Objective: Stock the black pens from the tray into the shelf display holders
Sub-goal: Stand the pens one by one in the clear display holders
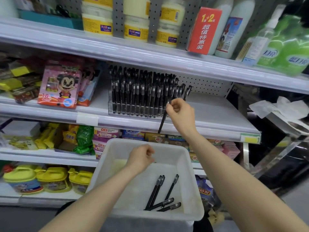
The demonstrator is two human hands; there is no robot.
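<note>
Down at six o'clock, closest to me, sits the white tray [133, 190]. Five black pens [160, 195] lie loose in its near right corner, fanned between twelve and two o'clock. That's the stock not yet shelved.

Just beyond them my left hand [142, 158] hovers inside the tray near its far wall, fingers curled in. Whether it has anything pinched I cannot tell; I'd judge it's parked there ready for the next pick.

Further out, around one o'clock, my right hand [181, 113] pinches a single pen [162, 122] near its upper end between thumb and fingertips. The barrel hangs down past the shelf lip toward seven o'clock. It's gripped high, I reckon, so the lower end can be steered into a free slot. The pen looks slim, all black, matte.

It's at the right end of the clear display holder [133, 113], where a few pens stand sparser and lean. The rest is packed with shelved pens [142, 91], upright, caps up, grey grips showing.

Holder stands on the white shelf [217, 114], with a pink cartoon box [58, 87] at its nine o'clock.
</note>
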